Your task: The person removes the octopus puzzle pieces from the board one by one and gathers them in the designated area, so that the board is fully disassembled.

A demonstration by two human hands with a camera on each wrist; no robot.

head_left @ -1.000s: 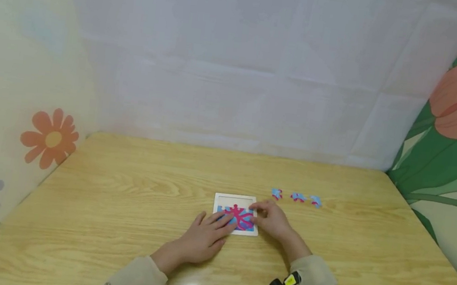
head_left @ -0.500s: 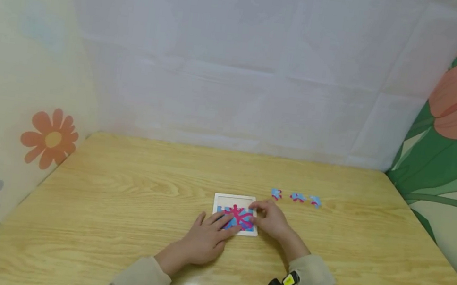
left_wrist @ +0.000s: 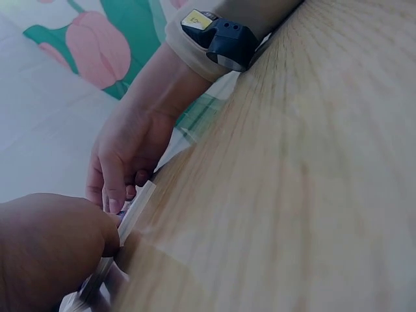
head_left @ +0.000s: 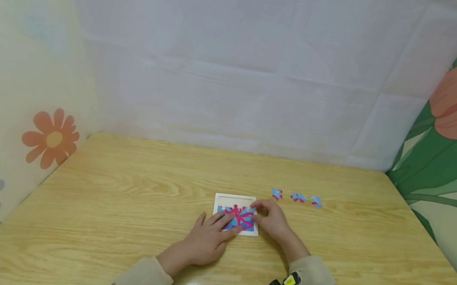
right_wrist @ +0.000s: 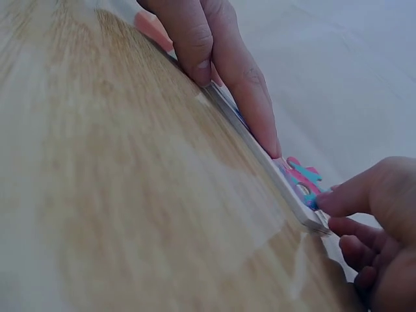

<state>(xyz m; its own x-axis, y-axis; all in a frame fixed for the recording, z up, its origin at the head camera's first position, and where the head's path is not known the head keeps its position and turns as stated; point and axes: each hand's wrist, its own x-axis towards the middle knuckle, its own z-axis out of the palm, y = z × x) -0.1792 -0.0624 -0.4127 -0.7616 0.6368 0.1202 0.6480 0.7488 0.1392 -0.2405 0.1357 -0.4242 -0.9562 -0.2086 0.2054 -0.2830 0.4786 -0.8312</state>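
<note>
A square white puzzle tray [head_left: 239,196] lies on the table, its near part filled with a pink and blue jigsaw picture [head_left: 245,218]; its far strip shows bare. My left hand [head_left: 204,240] rests flat over the left side, fingers spread across the joined pieces. At the right edge of the tray, my right hand [head_left: 273,221] pinches a puzzle piece between thumb and index finger. From the right wrist, a pink and teal piece [right_wrist: 304,171] sticks up above the tray beside that thumb [right_wrist: 348,195]. The index fingertip is hidden there.
Three loose puzzle pieces, the left one [head_left: 276,194], the middle one [head_left: 298,197] and the right one [head_left: 316,201], lie in a row beyond my right hand. A white cloth [head_left: 237,67] hangs behind the wooden table [head_left: 129,187].
My left hand's lower finger has shifted right across the joined pieces. The right hand stays at the tray's right edge, with only a slight movement; the loose pieces lie as before.
</note>
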